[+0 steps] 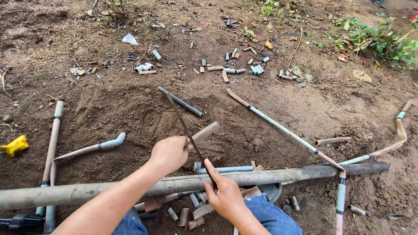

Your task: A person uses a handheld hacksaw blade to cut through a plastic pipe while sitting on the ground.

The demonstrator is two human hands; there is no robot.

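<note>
My left hand is closed around a short, mud-coated piece of pipe that sticks out up and to the right. A thin, dark saw blade crosses this piece right beside my fingers. My right hand grips the blade's near end, with the thumb stretched up along it. Both hands are above a long muddy pipe that lies left to right across my lap.
Short cut pipe pieces lie scattered on the bare soil at the back, and more lie by my knees. Also on the soil are a dark tube, a long thin joined pipe, a bent pipe with an elbow and a yellow object. Weeds grow at the top right.
</note>
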